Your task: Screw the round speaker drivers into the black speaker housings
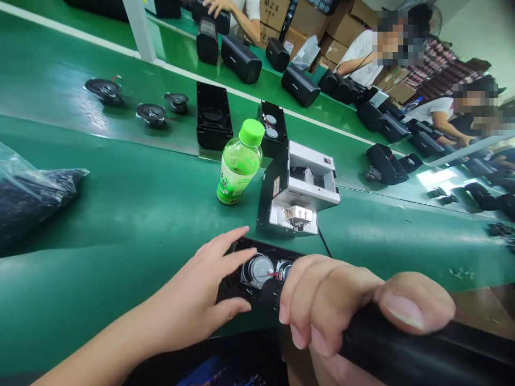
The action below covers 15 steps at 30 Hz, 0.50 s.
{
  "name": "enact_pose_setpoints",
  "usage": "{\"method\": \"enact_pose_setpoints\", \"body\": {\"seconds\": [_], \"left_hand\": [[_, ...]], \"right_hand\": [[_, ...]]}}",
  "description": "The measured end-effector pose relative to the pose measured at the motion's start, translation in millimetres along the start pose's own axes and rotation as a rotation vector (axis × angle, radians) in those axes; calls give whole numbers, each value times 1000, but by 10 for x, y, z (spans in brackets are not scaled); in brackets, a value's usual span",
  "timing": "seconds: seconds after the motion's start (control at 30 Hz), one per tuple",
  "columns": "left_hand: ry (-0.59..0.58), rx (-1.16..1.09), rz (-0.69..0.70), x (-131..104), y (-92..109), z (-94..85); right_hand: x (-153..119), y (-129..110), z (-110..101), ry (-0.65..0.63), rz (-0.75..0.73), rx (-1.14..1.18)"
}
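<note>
A black speaker housing [237, 281] with round silver-backed speaker drivers [260, 269] and a thin red wire lies on the green bench in front of me. My left hand [201, 279] is at its left end, fingers spread and the thumb apart from them. Close to the camera, my right hand [341, 305] is wrapped round a black cylindrical tool [426, 348], its thumb lying along the top. This hand covers the right part of the housing, so the tool's tip is hidden.
Behind the housing stand a green-capped bottle [240, 163] and a white and black machine [309, 193]. A plastic bag of black parts [36, 195] lies at left. Loose drivers [151, 114] and an open housing [214, 115] sit farther back. People work across the bench.
</note>
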<state>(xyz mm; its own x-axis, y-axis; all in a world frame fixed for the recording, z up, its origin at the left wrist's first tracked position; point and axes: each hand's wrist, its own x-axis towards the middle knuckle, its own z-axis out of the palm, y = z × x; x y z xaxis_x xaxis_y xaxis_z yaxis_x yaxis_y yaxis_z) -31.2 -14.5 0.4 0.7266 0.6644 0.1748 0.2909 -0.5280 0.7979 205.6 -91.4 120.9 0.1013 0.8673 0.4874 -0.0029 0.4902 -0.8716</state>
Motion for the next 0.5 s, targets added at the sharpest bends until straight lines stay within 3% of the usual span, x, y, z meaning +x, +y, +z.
{"method": "enact_pose_setpoints", "body": {"seconds": [0.07,0.23,0.33,0.5], "left_hand": [[-12,-54,-21,-53,-73,-1],[-14,-20,-31,-61,-248,114],[-14,-9,-22,-22,-282,145],[-13,-12,-7,-19,-276,139]], "right_hand": [[-11,12,56,68,15,-2],[-49,94,17,10,67,-20],[-42,123,-32,-25,76,-15],[-8,144,22,29,91,-38]]}}
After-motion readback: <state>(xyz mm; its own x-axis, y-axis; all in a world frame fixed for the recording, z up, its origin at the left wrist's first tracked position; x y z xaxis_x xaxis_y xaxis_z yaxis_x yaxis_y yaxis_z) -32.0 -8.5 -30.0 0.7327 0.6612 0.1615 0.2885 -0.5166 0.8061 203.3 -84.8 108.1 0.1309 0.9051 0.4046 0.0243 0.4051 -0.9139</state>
